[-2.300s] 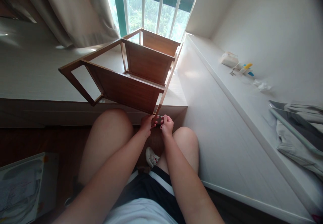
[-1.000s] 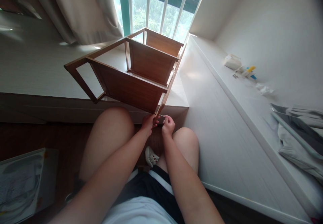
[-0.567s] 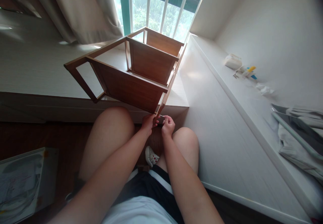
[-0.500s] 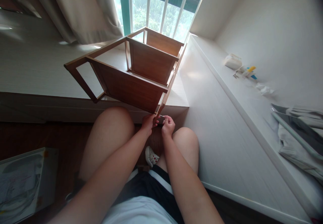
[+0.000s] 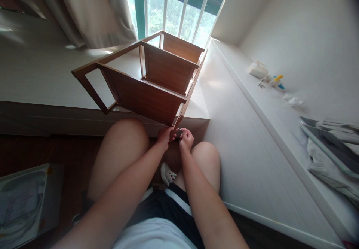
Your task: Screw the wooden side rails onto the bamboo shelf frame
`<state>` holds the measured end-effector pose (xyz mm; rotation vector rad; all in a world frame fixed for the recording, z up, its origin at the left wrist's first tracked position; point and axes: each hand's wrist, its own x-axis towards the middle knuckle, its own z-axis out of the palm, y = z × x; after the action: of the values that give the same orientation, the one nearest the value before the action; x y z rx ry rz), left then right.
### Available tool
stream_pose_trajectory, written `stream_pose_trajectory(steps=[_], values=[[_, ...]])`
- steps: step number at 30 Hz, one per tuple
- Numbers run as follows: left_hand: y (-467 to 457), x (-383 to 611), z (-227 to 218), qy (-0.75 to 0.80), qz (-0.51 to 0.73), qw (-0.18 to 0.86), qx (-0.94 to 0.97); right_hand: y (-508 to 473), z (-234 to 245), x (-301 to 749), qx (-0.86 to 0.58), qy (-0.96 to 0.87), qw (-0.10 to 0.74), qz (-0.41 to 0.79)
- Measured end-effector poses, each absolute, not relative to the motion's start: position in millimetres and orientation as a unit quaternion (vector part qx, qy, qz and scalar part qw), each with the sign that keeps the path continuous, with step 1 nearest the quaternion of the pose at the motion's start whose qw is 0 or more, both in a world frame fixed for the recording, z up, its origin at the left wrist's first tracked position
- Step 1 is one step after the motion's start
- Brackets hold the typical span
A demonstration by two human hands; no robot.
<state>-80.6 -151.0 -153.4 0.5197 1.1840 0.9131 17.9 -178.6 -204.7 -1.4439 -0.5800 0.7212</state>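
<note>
A brown wooden shelf unit [image 5: 165, 71] with three panels lies tilted on the white ledge, its near corner jutting over the edge towards me. My left hand [image 5: 165, 136] is closed round the end of its right-hand leg, low between my knees. Just to the right, my right hand [image 5: 186, 138] pinches a thin metal rod [image 5: 180, 129], which looks like a hex key. The rod points left at the leg's end. Where its tip meets the wood is too small to make out.
The white ledge [image 5: 42, 80] runs beneath a curtain [image 5: 95, 13] and barred window. A white panel [image 5: 238, 129] rises at right; its top carries small items and folded cloth [image 5: 331, 163]. On the floor at left stands a see-through-topped box [image 5: 25, 204].
My right hand and the thin rod have shifted very slightly, with the rod at a slightly different angle. The left hand and the shelf unit stay put.
</note>
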Motion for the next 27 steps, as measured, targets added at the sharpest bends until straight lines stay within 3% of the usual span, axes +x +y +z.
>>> stream_pose_trajectory(steps=[15, 27], values=[[-150, -81, -155, 0.531, 0.408, 0.706, 0.232, -178, -199, 18, -0.633, -0.241, 0.645, 0.354], [-151, -81, -154, 0.537, 0.402, 0.704, 0.233, -176, -194, 20, -0.580, -0.190, 0.629, 0.481]])
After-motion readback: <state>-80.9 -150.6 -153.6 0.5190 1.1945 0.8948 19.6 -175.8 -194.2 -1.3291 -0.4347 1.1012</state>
